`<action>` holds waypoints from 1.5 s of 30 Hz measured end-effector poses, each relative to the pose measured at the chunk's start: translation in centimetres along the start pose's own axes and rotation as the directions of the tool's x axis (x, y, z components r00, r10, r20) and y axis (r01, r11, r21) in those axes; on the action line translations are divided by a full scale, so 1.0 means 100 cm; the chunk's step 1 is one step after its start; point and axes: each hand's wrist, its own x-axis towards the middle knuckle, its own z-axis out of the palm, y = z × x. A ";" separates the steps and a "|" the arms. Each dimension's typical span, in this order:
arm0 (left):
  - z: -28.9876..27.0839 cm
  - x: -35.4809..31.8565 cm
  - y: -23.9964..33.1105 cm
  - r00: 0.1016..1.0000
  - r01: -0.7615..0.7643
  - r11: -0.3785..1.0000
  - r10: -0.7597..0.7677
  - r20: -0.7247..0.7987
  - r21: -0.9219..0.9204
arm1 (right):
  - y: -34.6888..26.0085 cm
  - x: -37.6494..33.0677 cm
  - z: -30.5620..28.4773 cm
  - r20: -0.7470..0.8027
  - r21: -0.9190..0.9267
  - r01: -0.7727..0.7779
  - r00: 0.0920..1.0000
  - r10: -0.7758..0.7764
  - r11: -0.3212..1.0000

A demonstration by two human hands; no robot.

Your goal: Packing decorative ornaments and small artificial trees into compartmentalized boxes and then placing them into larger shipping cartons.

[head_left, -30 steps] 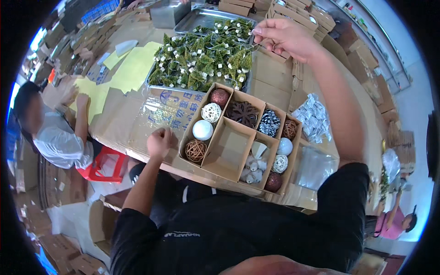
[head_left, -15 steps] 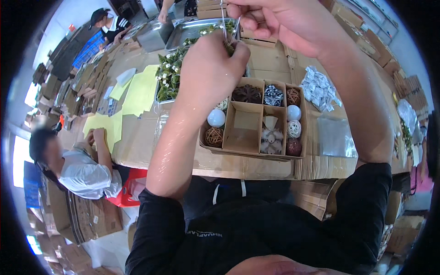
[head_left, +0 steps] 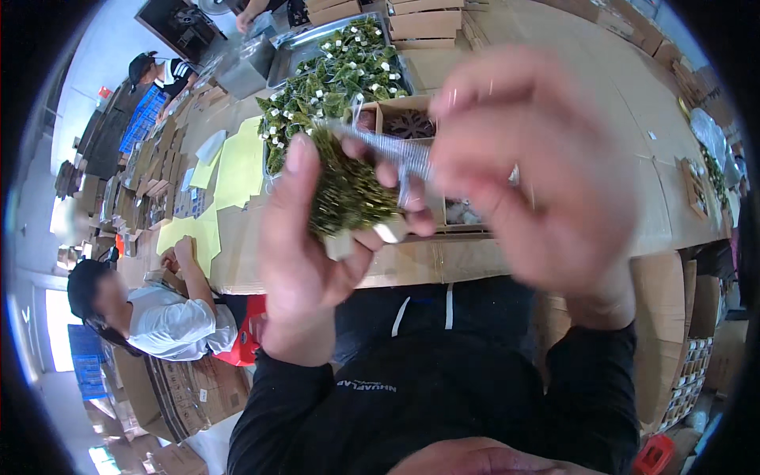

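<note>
Head view | left hand (head_left: 305, 253) curled around green leafy sprig (head_left: 344, 190), raised close above table's near edge (head_left: 427, 261) | right hand (head_left: 538, 182), blurred, pinched on clear ribbed sleeve (head_left: 392, 149) at sprig's top | sleeving judged just begun; sprig mostly bare | compartment box (head_left: 404, 119) behind, mostly hidden.

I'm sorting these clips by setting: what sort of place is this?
Most likely a hand-packing workshop: a long brown cardboard-covered worktable, a metal tray heaped with green leafy sprigs, stacked cardboard cartons, and a seated co-worker in a white shirt.
</note>
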 end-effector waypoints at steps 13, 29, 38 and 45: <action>-0.015 -0.005 -0.055 0.790 -0.529 0.286 0.509 0.341 0.799 | -0.045 -0.068 0.046 -0.131 0.422 -0.481 0.807 0.576 0.769; -0.029 -0.016 -0.054 0.879 -0.357 -0.415 0.154 0.451 0.837 | 0.083 0.002 0.046 0.578 -0.088 -0.535 0.659 0.481 0.840; -0.031 -0.018 -0.049 0.865 -0.370 -0.433 0.162 0.474 0.822 | 0.085 0.014 0.052 0.733 -0.185 -0.338 0.577 0.359 0.923; -0.040 -0.013 -0.053 0.828 -0.399 -0.392 0.234 0.509 0.829 | 0.091 0.023 0.047 0.842 -0.038 -0.470 0.460 0.282 0.882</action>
